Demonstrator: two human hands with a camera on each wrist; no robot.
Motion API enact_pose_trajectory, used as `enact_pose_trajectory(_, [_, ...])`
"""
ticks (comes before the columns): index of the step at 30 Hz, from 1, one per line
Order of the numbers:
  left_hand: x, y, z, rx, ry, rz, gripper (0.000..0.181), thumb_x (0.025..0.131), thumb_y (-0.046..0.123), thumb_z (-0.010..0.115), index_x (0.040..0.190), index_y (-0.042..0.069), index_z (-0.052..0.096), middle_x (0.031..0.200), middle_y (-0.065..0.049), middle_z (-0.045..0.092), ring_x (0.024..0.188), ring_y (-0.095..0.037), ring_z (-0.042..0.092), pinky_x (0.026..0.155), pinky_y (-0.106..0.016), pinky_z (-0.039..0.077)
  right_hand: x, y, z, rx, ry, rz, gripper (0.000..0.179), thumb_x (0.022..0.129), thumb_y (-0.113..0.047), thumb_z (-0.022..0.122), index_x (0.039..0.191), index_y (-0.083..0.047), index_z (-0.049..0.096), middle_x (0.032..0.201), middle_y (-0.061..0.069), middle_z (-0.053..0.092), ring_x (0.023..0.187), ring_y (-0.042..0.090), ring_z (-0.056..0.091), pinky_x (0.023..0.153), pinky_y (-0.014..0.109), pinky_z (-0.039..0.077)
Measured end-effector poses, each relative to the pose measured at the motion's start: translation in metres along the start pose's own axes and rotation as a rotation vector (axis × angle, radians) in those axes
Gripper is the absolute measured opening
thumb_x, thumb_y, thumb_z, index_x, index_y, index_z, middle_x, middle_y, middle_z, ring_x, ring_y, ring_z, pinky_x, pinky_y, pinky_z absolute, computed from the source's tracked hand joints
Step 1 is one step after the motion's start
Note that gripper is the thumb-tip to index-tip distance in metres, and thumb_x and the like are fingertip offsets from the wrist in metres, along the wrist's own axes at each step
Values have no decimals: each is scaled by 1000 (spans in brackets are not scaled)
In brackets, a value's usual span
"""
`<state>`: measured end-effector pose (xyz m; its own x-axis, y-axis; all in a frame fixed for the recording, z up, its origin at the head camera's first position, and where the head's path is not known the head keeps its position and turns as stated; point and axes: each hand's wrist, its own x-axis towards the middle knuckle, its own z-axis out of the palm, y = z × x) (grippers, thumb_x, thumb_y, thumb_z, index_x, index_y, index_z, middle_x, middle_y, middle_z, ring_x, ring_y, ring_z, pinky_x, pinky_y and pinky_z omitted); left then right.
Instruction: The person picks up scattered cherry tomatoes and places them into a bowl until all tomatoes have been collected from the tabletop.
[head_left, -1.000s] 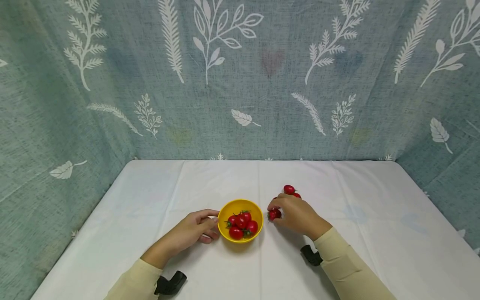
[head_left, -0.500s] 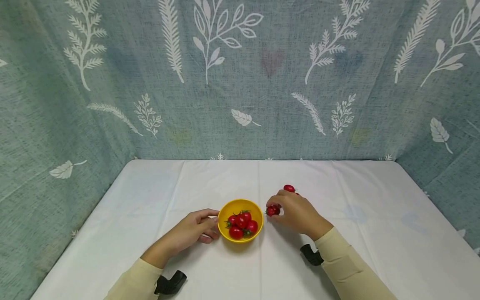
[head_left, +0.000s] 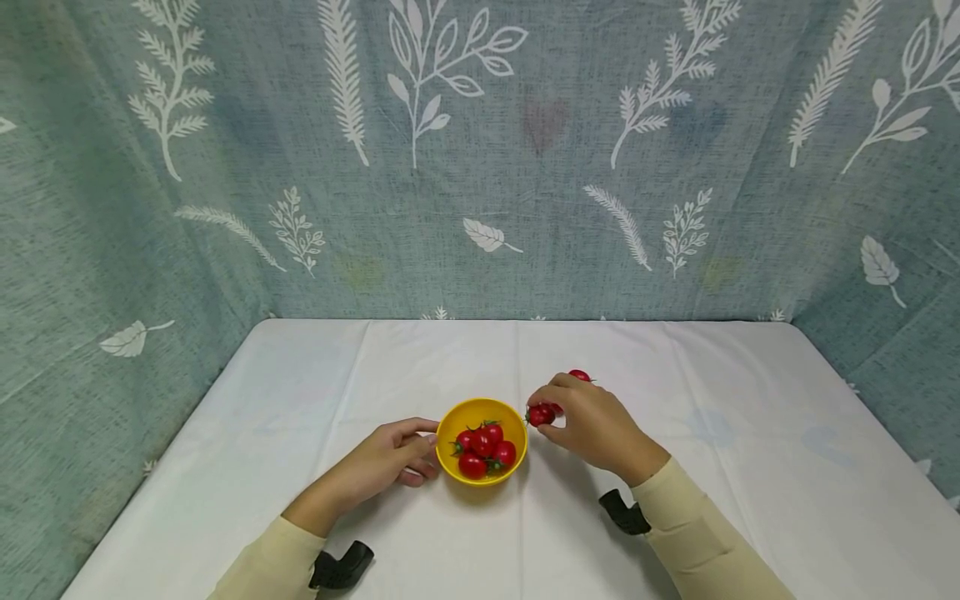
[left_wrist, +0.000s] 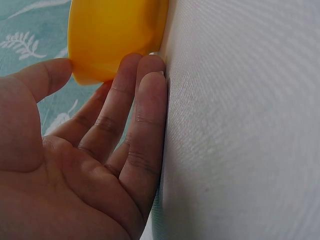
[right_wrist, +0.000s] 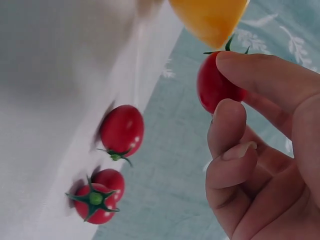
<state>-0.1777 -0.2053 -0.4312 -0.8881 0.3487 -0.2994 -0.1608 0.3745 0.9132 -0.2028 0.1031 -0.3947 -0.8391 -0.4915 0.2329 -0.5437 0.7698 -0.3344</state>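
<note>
My right hand (head_left: 592, 423) pinches a red cherry tomato (right_wrist: 210, 82) with a green stem between thumb and fingers, lifted just right of the yellow bowl (head_left: 480, 482). Several cherry tomatoes (head_left: 482, 442) lie inside that bowl. On its left side, the extended fingers and thumb of my left hand (head_left: 390, 454) touch the outer wall near the rim. Three loose tomatoes rest on the cloth in the right wrist view: one alone (right_wrist: 122, 131), and a pair close together, the nearer tomato (right_wrist: 95, 204) partly covering the other tomato (right_wrist: 111, 181). In the head view my right hand hides part of this group.
A white cloth (head_left: 420, 358) covers the table. Behind and beside it hangs a grey-green curtain (head_left: 480, 200) with white leaf prints. Each wrist carries a black mount, one by the left sleeve (head_left: 258, 562), another by the right sleeve (head_left: 697, 525).
My right hand has moved up and slightly left, bringing the pinched tomato closer to the bowl's right rim. The left hand and the bowl have stayed in place.
</note>
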Motion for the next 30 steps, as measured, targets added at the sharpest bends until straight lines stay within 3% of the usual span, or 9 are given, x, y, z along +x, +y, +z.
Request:
enact_pose_trajectory(10, [1, -1, 0, 1, 2, 7, 49, 103, 35, 54, 143, 5, 50, 111, -9, 70, 95, -19, 70, 80, -34, 60, -2, -11, -7, 12, 68, -74, 28, 79, -19, 86, 105, -21, 75, 101, -5, 67, 86, 14, 65, 70, 22, 54])
enact_pose_trajectory(19, [1, -1, 0, 1, -3, 7, 50, 103, 36, 54, 143, 5, 50, 111, -9, 70, 95, -19, 69, 81, -34, 60, -2, -18, 0, 25, 91, -110, 29, 80, -21, 85, 107, -21, 75, 102, -6, 68, 65, 3, 49, 58, 14, 45])
enact_pose_trajectory(24, [1, -1, 0, 3, -5, 8, 50, 103, 36, 54, 143, 6, 50, 111, -9, 70, 95, -20, 69, 81, -35, 60, -1, -24, 5, 22, 70, -109, 30, 83, -24, 83, 112, -21, 74, 106, -5, 67, 58, 3, 47, 55, 14, 44])
enact_pose_trajectory(30, [2, -2, 0, 4, -5, 15, 51, 104, 36, 53, 144, 5, 49, 111, -9, 70, 96, -20, 69, 81, -34, 60, 0, -29, 13, 15, 29, -108, 31, 85, -28, 81, 114, -20, 73, 108, -4, 67, 81, 12, 67, 65, 18, 53])
